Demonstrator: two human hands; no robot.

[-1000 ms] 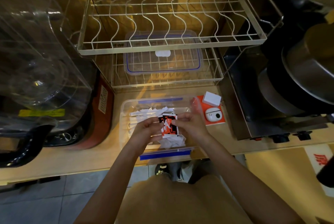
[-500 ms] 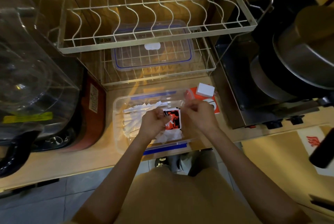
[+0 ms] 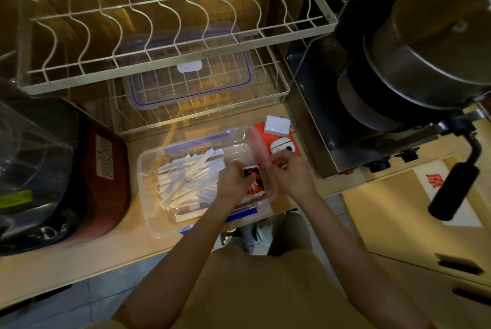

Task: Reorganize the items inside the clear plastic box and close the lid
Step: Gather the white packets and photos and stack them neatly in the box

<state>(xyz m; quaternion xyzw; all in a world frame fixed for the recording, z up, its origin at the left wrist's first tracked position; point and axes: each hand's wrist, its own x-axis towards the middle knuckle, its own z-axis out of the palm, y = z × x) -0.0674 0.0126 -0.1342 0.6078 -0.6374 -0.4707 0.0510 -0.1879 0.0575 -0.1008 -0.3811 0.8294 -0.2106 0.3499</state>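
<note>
clear plastic box (image 3: 151,166) at our 12 o'clock on counter (image 3: 79,262), lid (image 3: 186,81) off in dish rack (image 3: 170,26). left hand (image 3: 233,182), right hand (image 3: 292,174) pinch red-black packet (image 3: 256,182) at box's 3 o'clock end; white paper sachets (image 3: 186,177) at 9.

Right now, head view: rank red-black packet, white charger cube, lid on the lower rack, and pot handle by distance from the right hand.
1. Red-black packet: in the clear box, just left of the right hand.
2. White charger cube: on the counter behind the hand.
3. Lid: on the lower rack, behind and to the left.
4. Pot handle: far right, off the counter edge.
</note>
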